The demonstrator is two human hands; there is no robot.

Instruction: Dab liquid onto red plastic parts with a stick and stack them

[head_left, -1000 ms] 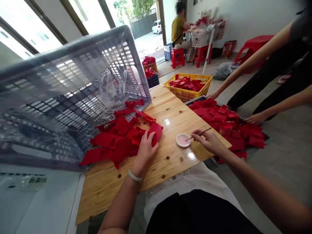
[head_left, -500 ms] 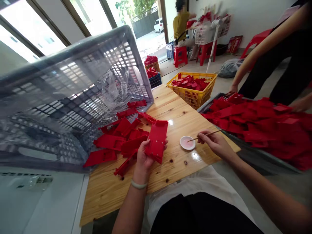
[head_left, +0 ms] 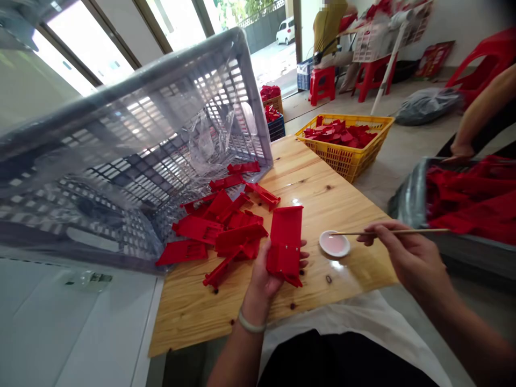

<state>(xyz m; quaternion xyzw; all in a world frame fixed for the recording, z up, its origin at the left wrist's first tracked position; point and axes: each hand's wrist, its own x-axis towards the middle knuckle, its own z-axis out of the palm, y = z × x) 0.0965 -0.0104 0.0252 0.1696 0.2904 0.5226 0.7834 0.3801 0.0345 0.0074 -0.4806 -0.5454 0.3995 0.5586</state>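
My left hand (head_left: 268,271) holds a flat red plastic part (head_left: 286,236) above the wooden board, thumb on its near side and fingertips showing past its right edge. Small pale dots mark the part's face. Between the fingers of my right hand (head_left: 407,252) is a thin wooden stick (head_left: 419,231), held nearly level. Its left tip is over a small white dish (head_left: 334,253) of pinkish liquid; whether it touches the liquid I cannot tell. Left of my left hand, several similar red parts (head_left: 197,228) lie heaped at the crate's mouth.
A grey crate (head_left: 252,70) lined with clear plastic lies tipped on the wooden board (head_left: 193,317). Beyond the board stands a yellow basket (head_left: 338,157) of red parts. At right, another person's hand (head_left: 461,150) grips a grey bin (head_left: 411,188) of red parts. A person (head_left: 328,32) sits farther back.
The view has shifted, so the board's things sit farther right. The stick has turned more level and my right hand has drawn back from the dish. The other person's bin has moved away to the right.
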